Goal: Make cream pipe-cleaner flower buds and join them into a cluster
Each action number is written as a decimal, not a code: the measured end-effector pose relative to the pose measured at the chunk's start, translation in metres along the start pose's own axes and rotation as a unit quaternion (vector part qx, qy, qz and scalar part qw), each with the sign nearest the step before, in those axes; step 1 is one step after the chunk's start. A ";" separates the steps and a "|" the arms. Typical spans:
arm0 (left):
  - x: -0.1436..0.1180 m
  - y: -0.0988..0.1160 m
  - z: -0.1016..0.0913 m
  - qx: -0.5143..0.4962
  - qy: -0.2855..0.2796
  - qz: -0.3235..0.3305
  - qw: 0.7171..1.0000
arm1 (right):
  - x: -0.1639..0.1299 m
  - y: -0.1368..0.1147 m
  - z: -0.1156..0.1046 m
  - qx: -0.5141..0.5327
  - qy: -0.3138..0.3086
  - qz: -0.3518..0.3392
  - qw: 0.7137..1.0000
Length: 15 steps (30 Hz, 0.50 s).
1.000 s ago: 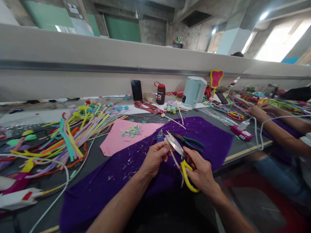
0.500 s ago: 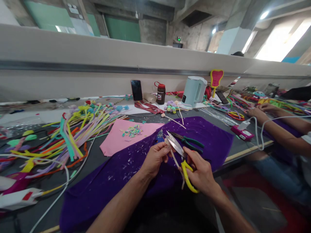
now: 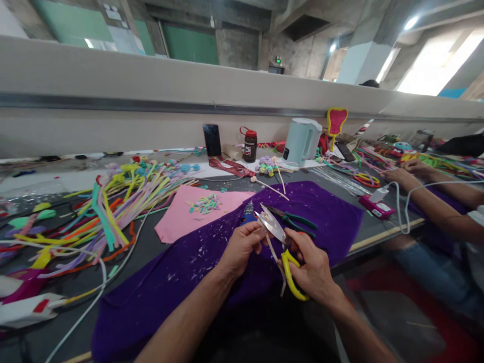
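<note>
Clamped in my right hand were the yellow-handled scissors, fingers through the loops, blades parted and pointing toward eleven o'clock. My left hand pinched shut on the top of a thin cream pipe cleaner, whose tip sat between the blades while the rest hung down past the handles toward six o'clock. Both hands hovered over the purple felt, flecked with pale clippings. Green-handled pliers lay on that cloth just beyond the blades, at one o'clock. At ten o'clock a pink sheet carried small coloured snippets, and a heap of coloured pipe cleaners spread farther out at nine. Another person's hand rested on the table well apart at three o'clock.
</note>
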<state>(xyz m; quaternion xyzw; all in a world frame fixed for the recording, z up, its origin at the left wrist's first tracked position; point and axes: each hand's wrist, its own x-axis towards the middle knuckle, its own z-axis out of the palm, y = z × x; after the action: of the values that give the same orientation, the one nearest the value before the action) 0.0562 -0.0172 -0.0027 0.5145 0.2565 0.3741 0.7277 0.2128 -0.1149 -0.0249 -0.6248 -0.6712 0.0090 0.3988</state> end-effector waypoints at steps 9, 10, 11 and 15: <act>-0.001 0.001 0.001 -0.001 -0.002 -0.004 1.000 | -0.001 0.003 0.001 0.019 -0.002 -0.010 1.000; -0.001 0.001 0.001 -0.002 -0.003 -0.004 1.000 | -0.001 0.003 0.001 0.020 -0.004 -0.010 1.000; -0.001 0.001 0.000 -0.003 -0.004 -0.003 1.000 | -0.001 0.003 0.001 0.022 -0.005 -0.012 1.000; -0.001 0.001 0.000 -0.002 -0.007 0.001 1.000 | -0.002 0.003 0.001 0.030 -0.007 -0.023 0.999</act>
<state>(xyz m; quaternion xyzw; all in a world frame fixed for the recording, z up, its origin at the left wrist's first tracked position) 0.0557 -0.0179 -0.0017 0.5159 0.2501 0.3719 0.7300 0.2149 -0.1149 -0.0284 -0.5968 -0.6876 0.0248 0.4129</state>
